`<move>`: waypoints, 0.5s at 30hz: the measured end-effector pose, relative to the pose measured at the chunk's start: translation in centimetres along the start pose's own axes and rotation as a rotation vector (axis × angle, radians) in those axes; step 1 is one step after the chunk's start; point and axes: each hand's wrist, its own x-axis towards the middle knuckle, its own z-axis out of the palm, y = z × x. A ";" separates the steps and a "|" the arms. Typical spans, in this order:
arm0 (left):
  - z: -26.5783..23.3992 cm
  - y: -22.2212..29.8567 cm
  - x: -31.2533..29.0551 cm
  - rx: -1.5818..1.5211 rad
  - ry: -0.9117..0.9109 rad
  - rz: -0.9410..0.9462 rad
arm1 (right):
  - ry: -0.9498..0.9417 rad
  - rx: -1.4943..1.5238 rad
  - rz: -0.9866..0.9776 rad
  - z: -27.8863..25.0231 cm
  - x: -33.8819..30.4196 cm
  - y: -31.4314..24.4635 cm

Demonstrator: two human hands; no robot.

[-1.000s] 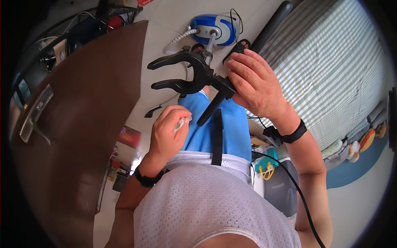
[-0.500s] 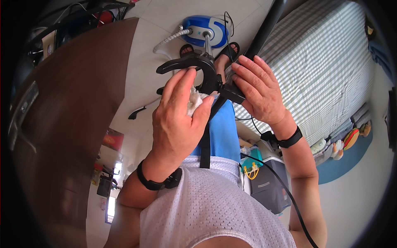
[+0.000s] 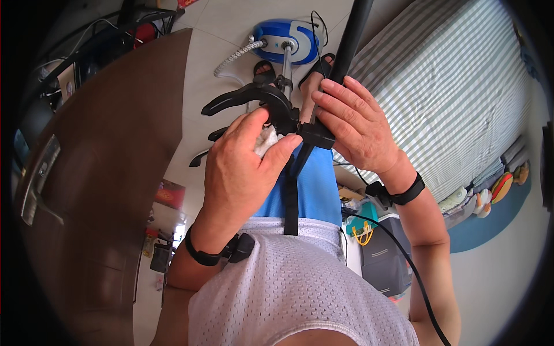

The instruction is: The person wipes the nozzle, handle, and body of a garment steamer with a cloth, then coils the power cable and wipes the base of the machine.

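A black hanger-like bracket (image 3: 254, 99) with curved arms tops the metal pole (image 3: 287, 72) of a garment steamer, whose blue-and-white base (image 3: 295, 36) stands on the floor. My left hand (image 3: 239, 155) pinches a crumpled white cloth (image 3: 266, 141) against the lower side of the bracket; the hand hides part of both. At the bracket's right end is a black block (image 3: 317, 136), joined to a long black bar (image 3: 352, 40). My right hand (image 3: 360, 130) is closed over that bar beside the block, fingers nearly straight and thumb hidden.
A bed with a striped and checked cover (image 3: 444, 86) lies to the right. On the left is a brown wooden surface (image 3: 109, 173). A ribbed pale hose (image 3: 234, 60) runs from the base. My sandalled feet (image 3: 265, 72) flank the pole. A grey box (image 3: 384, 259) stands lower right.
The bracket and black bar have shifted slightly left, and the bar's upper part has swung left. Both hands have moved slightly with them; the left still pinches the cloth.
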 end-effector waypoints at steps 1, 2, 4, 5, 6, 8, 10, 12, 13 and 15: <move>-0.1 0.1 0.1 0.003 -0.015 -0.007 | 0.005 -0.002 -0.011 0.0 0.0 0.1; -0.1 0.1 0.1 0.005 -0.017 -0.008 | 0.009 -0.004 -0.023 -0.1 0.1 0.1; -0.2 0.1 0.1 0.005 -0.027 -0.015 | 0.006 0.005 -0.018 -0.3 0.4 0.0; -0.3 0.1 0.2 0.007 -0.029 -0.017 | 0.002 0.012 -0.016 -0.4 0.6 -0.1; -0.3 0.1 0.2 0.004 -0.039 -0.035 | 0.002 0.013 -0.015 -0.4 0.7 0.0; -0.5 0.2 0.3 0.002 -0.051 -0.054 | -0.016 0.030 -0.021 -0.4 0.9 0.1; -0.7 0.6 0.3 0.010 -0.057 -0.100 | -0.020 0.038 -0.025 -0.3 1.0 0.1; -0.7 0.4 0.3 0.021 -0.058 -0.089 | -0.025 0.046 -0.029 -0.3 1.1 0.1; -0.7 0.3 0.3 0.031 -0.057 -0.077 | -0.026 0.043 -0.033 -0.2 1.1 0.2; -0.8 0.3 0.3 0.023 -0.061 -0.075 | -0.026 0.041 -0.035 -0.2 1.1 0.2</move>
